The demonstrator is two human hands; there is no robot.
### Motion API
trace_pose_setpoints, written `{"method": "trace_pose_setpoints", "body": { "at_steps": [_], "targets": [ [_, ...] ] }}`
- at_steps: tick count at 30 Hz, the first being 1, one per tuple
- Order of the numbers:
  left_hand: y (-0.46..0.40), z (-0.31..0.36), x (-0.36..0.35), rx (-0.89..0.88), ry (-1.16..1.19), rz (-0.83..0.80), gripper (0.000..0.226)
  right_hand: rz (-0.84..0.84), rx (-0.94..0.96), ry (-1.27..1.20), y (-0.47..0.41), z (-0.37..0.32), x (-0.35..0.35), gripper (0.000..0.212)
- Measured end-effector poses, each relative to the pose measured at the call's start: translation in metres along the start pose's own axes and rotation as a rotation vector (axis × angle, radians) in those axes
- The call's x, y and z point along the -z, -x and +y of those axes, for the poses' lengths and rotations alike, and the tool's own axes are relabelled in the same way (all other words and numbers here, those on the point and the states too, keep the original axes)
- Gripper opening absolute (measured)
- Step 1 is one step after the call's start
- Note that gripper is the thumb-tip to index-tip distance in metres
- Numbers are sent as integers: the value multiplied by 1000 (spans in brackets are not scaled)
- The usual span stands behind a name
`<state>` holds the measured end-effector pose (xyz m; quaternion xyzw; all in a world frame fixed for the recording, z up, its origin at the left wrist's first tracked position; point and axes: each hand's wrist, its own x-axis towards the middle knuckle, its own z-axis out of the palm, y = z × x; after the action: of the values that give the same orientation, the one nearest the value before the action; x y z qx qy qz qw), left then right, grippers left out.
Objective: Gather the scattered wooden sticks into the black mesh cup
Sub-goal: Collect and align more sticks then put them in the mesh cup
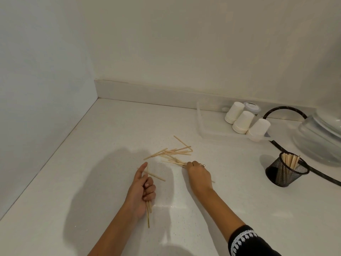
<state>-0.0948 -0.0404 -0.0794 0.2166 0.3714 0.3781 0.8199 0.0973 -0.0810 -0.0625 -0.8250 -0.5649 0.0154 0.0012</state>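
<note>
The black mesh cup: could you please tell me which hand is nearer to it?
Right. The right hand pinches sticks from the loose pile, left of the black mesh cup. The left hand, gripping a bundle of sticks, is farther left.

Stick pile [173,154] on counter [103,130], left of mesh cup [285,171]. Paper cups [247,121] in tray [201,124] behind cup. Hands [142,189] [198,174] left of cup, near side of pile.

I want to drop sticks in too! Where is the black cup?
In the head view, the black mesh cup stands on the white counter at the right, beyond the right hand, beside the black hose, with sticks already inside.
</note>
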Motion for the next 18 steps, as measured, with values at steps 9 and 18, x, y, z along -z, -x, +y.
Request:
{"method": "trace_pose_setpoints", "body": {
  "at_steps": [9, 18],
  "targets": [
    [3, 5, -1, 26, -13, 5, 34, -105, -83, -68, -8, 2, 13, 21],
    [4, 3, -1, -22, -21, 21, 17, -98, -99, -97, 1, 4, 12, 21]
  ]
}}
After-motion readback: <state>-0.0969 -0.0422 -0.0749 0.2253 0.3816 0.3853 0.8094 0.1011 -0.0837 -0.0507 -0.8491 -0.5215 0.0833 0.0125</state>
